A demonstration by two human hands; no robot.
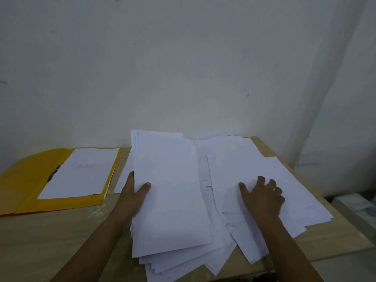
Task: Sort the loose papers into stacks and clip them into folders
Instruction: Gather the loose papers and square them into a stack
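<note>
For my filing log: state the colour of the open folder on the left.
Yellow; the open folder shows in the head view.

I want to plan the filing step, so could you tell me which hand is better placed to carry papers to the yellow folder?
Left, probably. The left hand already grips a stack and is nearer the folder. The right hand rests on loose papers farther away.
</note>
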